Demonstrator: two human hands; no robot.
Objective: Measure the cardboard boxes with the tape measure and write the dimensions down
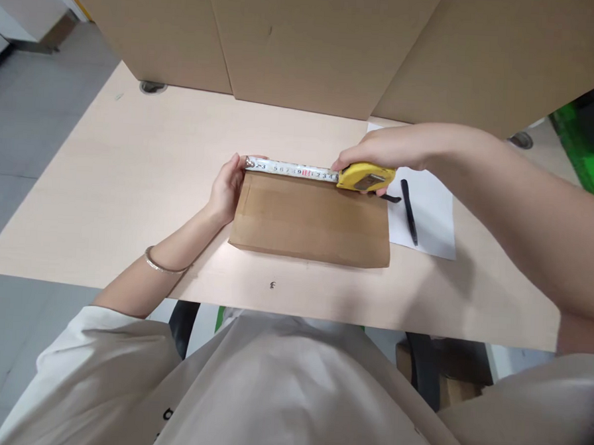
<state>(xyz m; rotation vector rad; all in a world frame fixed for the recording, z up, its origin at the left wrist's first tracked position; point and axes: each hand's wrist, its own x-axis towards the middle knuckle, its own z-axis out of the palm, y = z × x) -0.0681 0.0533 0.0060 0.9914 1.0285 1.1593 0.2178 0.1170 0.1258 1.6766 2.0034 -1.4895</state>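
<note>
A brown cardboard box (312,220) lies flat on the table in front of me. Along its far edge runs the pulled-out metal blade (292,170) of a yellow tape measure (366,178). My right hand (375,153) grips the tape measure's case from behind, over the box's far right corner. At the far left corner, my left hand (228,189) pinches the blade's free end, its palm against the box's left side. Some of its fingers are hidden behind the blade. A black strap (392,198) hangs from the case.
Right of the box, a white paper sheet (434,223) bears a black pen (409,212). Tall cardboard panels (306,44) stand along the back of the pale wooden table (130,174). Two round cable holes, one a grommet (153,87), lie near the panels.
</note>
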